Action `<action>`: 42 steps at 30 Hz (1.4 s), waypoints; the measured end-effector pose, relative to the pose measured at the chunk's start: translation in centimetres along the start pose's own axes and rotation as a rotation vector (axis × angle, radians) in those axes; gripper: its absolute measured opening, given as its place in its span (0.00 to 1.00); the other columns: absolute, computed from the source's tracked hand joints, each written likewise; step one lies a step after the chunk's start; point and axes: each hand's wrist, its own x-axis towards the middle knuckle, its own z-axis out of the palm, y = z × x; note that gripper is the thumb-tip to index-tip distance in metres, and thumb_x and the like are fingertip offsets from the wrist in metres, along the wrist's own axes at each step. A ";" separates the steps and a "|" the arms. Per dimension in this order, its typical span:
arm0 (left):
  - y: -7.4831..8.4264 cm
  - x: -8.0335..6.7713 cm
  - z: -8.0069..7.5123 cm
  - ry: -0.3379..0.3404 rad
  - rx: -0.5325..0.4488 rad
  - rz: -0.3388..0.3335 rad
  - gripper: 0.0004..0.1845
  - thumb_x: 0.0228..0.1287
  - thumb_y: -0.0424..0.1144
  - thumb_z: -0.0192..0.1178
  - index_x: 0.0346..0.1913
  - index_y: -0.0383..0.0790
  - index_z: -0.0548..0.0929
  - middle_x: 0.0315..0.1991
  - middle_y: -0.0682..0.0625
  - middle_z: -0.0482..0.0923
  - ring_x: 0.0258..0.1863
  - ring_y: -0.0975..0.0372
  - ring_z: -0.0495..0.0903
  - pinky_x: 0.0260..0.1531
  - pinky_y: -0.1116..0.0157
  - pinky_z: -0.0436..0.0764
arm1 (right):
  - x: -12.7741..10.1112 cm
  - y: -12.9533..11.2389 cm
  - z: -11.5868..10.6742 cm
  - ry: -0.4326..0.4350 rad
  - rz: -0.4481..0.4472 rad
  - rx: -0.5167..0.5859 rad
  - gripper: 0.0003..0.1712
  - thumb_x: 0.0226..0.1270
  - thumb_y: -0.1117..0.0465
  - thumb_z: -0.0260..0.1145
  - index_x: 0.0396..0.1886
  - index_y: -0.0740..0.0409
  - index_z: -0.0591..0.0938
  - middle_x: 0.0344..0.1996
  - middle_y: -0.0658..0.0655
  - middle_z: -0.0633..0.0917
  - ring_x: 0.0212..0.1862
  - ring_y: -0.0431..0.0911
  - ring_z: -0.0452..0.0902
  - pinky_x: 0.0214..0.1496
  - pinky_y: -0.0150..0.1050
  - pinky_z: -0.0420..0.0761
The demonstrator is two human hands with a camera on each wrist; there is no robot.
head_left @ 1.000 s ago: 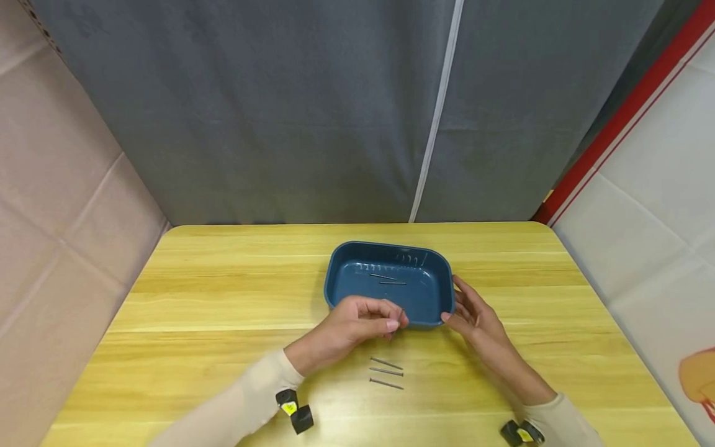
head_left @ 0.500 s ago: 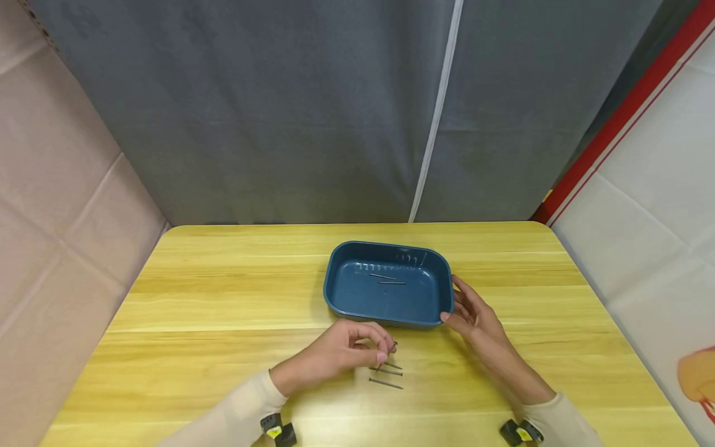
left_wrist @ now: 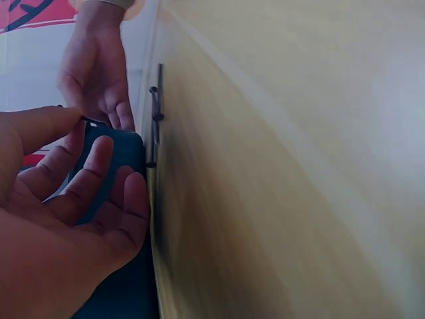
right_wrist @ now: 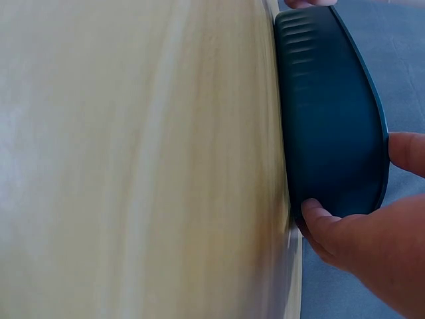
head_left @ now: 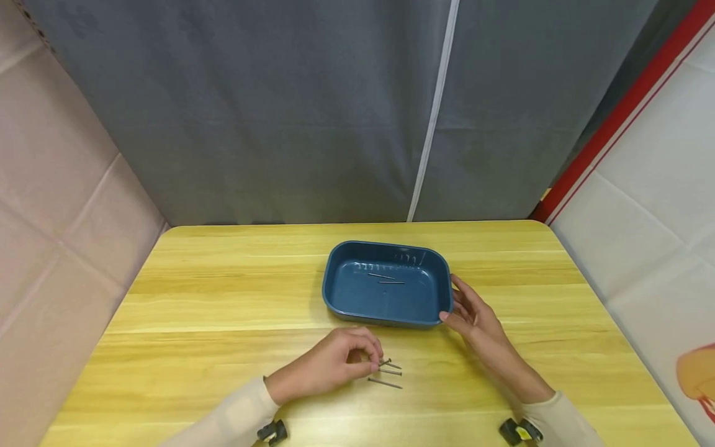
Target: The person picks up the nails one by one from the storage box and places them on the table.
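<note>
My left hand (head_left: 335,363) pinches a thin grey nail (head_left: 385,361) between thumb and forefinger, low over the table. In the left wrist view the pinched nail (left_wrist: 91,121) juts past the fingertips, the other fingers loosely bent. Beside those fingertips three nails (head_left: 385,383) lie in a rough row on the wood, the far one partly overlapped. Behind them stands a blue rectangular tray (head_left: 357,309) with two nails (head_left: 391,282) on its floor. My right hand (head_left: 480,326) holds the tray's right front corner, thumb at the rim (right_wrist: 388,159) and fingers against the outer wall.
The wood-grain table (head_left: 234,279) runs back to a grey curtain (head_left: 279,124). Pale cloth panels (head_left: 61,186) flank it on the left, and a white panel with a red border (head_left: 625,105) on the right.
My left hand has drawn back from above the tray's front edge, toward the loose nails and a little left, a nail in its pinch. The right hand and tray stay in place.
</note>
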 end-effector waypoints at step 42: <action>0.1 -1.0 0.2 0.183 0.875 0.005 0.06 0.64 0.35 0.78 0.35 0.44 0.89 0.36 0.54 0.81 0.39 0.61 0.76 0.35 0.67 0.74 | -0.1 0.0 0.0 -0.010 -0.021 0.021 0.46 0.82 0.66 0.67 0.90 0.62 0.54 0.76 0.72 0.73 0.67 0.43 0.78 0.62 0.24 0.79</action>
